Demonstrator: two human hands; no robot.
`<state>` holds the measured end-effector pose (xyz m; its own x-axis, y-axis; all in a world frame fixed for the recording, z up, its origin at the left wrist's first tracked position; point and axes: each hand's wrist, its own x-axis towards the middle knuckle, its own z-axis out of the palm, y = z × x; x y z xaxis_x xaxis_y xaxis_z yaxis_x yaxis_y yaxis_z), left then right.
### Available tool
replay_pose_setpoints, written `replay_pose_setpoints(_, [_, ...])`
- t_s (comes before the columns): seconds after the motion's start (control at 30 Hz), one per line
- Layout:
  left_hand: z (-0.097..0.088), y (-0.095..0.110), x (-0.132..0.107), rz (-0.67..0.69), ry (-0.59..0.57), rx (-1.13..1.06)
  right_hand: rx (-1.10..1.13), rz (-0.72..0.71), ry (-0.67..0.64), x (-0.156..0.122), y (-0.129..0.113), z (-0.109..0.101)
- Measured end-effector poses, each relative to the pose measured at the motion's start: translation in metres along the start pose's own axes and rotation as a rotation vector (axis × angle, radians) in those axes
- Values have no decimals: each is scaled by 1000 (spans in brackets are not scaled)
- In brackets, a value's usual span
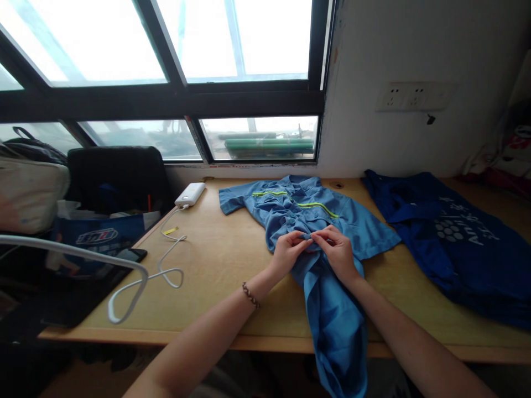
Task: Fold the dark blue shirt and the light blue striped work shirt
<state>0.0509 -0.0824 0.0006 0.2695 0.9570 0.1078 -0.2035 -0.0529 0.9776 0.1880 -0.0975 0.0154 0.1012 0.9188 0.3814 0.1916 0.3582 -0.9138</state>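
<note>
A light blue short-sleeved shirt (290,213) with a thin yellow-green chest stripe lies spread on the wooden table (215,260), its lower part hanging over the front edge. My left hand (288,251) and my right hand (337,249) meet at the shirt's front placket. The fingers of both are pinched together on the cloth, about mid-way down the button line. A beaded bracelet sits on my left wrist.
A dark blue garment (456,237) with white print lies at the right. A white power bank (189,194) with a looping white cable (168,265) lies at the left. A white hanger (124,287), a black phone (129,255) and bags (103,182) crowd the left edge.
</note>
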Motion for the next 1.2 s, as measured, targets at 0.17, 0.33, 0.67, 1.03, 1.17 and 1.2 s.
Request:
replay_pose_setpoints(0.17, [-3,-1,1,-13,-59,67,176,212,-81,3,11,2])
replay_pose_setpoints(0.33, [-1,-4,-2,52,-36,181,303,394,-169,4,21,3])
replay_pose_setpoints(0.67, [-2,-6,4,101,2,101,334,403,-185,9,29,3])
replay_pose_setpoints(1.03, [-11,34,5,271,311,-51,-121,-4,-580,-13,-29,-9])
replay_pose_setpoints(1.17, [-5,54,-27,288,286,-26,-468,-60,-417,-70,-51,-9])
replay_pose_setpoints(1.2, [-4,55,-39,287,273,-12,-548,-39,-389,-87,-50,-10])
